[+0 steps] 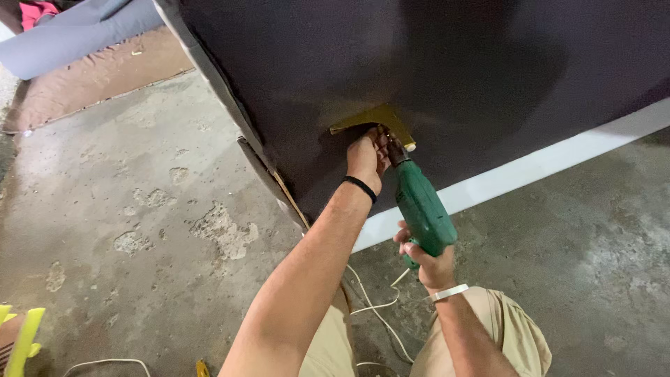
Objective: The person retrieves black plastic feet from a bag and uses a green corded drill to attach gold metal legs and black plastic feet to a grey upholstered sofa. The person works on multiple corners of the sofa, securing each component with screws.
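Left hand [366, 159]: closed around the front end of a green electric drill [422, 209], fingers curled at the chuck, close against a brass-coloured angled metal bracket [377, 119]. Black band worn at that wrist.

Right hand [427, 262]: wrapped shut around the drill's grip at the rear, fingers under the green housing. White band worn at that wrist.

Drill: tilted, nose up and away, tip set at the bracket near a small pale round piece at the bracket's lower right corner. Exact contact of the bit hidden behind the left hand's fingers.

Bracket: lying flat on the dark fabric underside of an upholstered furniture piece [460, 70], near its lower corner. White strip [530, 171] running along the edge below it.

White cord [377, 307] trailing from below the drill across the concrete floor [139, 209], between the beige-clad knees. Yellow-green plastic object [24, 335] at lower left. Grey cushion [77, 35] on brown sheeting at upper left.
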